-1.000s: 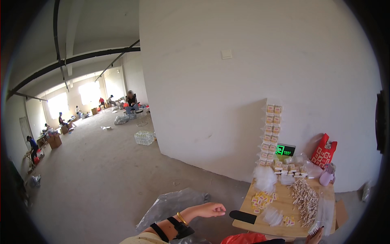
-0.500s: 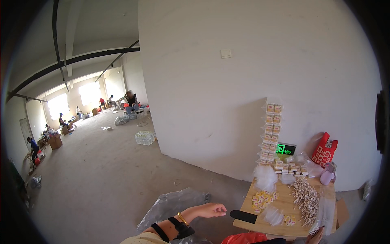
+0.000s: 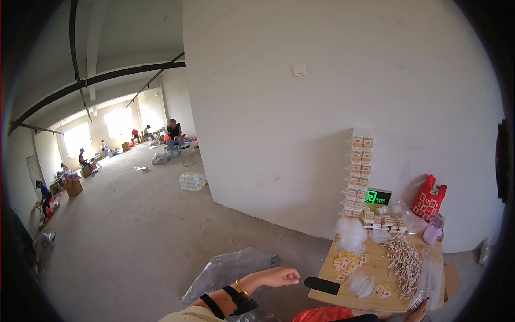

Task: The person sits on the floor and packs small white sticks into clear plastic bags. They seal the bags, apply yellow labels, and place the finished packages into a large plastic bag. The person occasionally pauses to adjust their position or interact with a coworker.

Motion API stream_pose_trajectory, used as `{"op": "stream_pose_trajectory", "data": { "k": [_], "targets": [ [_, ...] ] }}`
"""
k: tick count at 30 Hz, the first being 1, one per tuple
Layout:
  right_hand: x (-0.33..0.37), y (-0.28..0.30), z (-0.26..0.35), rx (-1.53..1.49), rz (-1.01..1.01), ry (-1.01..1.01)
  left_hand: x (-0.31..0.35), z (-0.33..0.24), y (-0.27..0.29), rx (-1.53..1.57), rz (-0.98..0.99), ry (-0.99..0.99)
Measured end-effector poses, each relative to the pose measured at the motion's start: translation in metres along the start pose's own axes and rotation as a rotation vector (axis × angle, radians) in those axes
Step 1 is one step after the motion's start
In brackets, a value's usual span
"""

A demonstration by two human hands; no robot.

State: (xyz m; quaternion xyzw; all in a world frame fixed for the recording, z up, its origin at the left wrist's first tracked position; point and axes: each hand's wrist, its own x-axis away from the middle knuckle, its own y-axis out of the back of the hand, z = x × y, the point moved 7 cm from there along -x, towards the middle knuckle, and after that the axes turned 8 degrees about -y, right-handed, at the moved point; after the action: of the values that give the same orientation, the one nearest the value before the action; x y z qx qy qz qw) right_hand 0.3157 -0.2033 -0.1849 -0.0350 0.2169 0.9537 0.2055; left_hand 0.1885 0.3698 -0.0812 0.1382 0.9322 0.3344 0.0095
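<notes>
My left hand (image 3: 283, 276) hangs beside the table's left edge, fingers loosely curled, with nothing visible in them. Close to its fingertips a flat black rounded strip (image 3: 322, 285) juts over that edge. At the table's near right corner, my right hand (image 3: 419, 313) is partly cut off by the lower rim and closed around a small bunch of cotton swabs (image 3: 416, 304). A long heap of loose cotton swabs (image 3: 403, 263) lies just beyond it. Yellow-and-white cards (image 3: 348, 263) and clear plastic bags (image 3: 361, 284) lie to the left of the heap.
Packed boxes form a tall stack (image 3: 358, 174) at the back of the wooden table (image 3: 327, 268), against the wall. A lit green sign (image 3: 377, 197), red bag (image 3: 430, 198) and lilac bottle (image 3: 432, 231) stand nearby. Grey plastic sheeting (image 3: 228, 271) covers floor by my left arm. Several people work far left.
Hardly anything differs. Both hands stay in nearly the same place, and the things on the table have not visibly moved.
</notes>
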Motion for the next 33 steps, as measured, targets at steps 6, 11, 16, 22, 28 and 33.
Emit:
{"op": "stream_pose_trajectory", "data": {
  "k": [6,11,16,22,28,33],
  "targets": [
    [0.002,0.001,0.002,0.009,0.002,-0.007,0.000,0.000,0.001,0.000,0.000,0.007],
    [0.005,0.004,0.005,0.021,0.004,-0.021,0.000,0.003,0.001,-0.006,0.001,0.004],
    [0.000,0.004,-0.002,-0.012,0.004,0.026,-0.002,0.003,-0.002,-0.003,0.018,0.003],
    [-0.001,0.005,-0.005,-0.064,0.003,0.089,-0.002,0.006,-0.005,0.001,0.007,-0.023],
    [-0.002,0.006,-0.013,-0.024,0.021,0.039,-0.003,0.007,-0.007,0.009,0.017,-0.008],
    [-0.005,0.007,-0.020,-0.015,-0.003,0.059,-0.004,0.006,-0.008,-0.003,0.019,-0.020]
  ]
}}
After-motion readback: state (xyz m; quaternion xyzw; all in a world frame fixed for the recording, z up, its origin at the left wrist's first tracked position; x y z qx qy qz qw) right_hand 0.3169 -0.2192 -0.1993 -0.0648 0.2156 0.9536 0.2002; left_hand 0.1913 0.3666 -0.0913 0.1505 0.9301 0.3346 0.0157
